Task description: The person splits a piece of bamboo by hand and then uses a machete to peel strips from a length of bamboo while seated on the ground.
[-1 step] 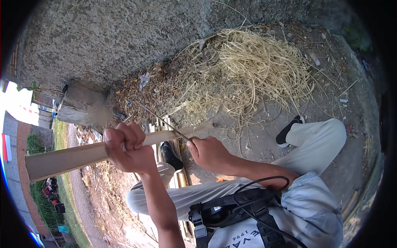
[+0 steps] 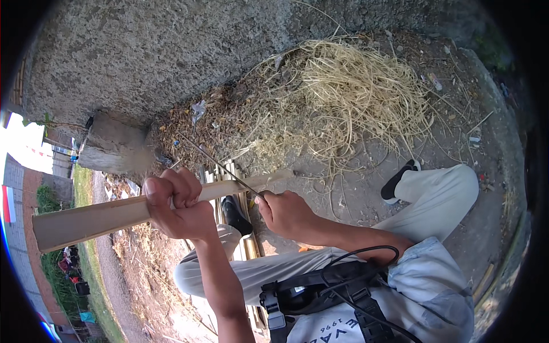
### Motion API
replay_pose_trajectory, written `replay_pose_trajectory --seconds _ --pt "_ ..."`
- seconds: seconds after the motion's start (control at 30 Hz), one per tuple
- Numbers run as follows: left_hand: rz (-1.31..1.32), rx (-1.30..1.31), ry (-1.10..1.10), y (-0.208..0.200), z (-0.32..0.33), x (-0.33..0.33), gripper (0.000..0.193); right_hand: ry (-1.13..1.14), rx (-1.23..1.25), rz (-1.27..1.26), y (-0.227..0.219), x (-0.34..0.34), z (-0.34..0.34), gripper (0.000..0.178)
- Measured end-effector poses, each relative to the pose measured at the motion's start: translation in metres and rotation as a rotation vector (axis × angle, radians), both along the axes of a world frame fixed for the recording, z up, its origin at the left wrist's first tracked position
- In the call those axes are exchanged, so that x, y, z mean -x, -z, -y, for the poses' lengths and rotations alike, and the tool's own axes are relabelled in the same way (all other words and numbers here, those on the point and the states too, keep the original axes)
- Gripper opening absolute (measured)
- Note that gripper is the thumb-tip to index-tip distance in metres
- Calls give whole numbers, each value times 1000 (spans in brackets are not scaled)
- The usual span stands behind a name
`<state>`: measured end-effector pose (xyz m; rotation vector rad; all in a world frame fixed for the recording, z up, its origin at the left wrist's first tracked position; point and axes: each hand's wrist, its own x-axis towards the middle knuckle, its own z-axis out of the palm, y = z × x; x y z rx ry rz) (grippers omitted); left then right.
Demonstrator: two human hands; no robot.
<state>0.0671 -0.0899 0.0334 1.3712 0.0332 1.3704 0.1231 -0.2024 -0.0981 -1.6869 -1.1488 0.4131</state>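
Note:
My left hand (image 2: 180, 204) is closed around a long pale split bamboo strip (image 2: 94, 222). The wide end sticks out to the left of my fist, and the strip narrows toward the right. In my right hand (image 2: 290, 215), the fingers wrap the handle of a long, thin, dark knife (image 2: 220, 166), seen nearly edge-on. Its blade points up and left and crosses over the bamboo between my two hands. The handle is hidden in my fist. Whether the edge bites into the bamboo, I cannot tell.
A big heap of pale shavings (image 2: 366, 86) lies beyond my right hand, before a rough grey wall (image 2: 171, 51). More bamboo lengths (image 2: 250, 247) lie beside my shoe (image 2: 236, 214). A concrete block (image 2: 114, 146) stands at the left. A black cable (image 2: 366, 247) loops over my right forearm.

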Motion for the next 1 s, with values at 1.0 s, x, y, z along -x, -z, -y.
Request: replay_pose_trajectory --seconds 1.0 --pt "22 -53 83 5 7 16 37 4 131 -172 35 7 -8 27"
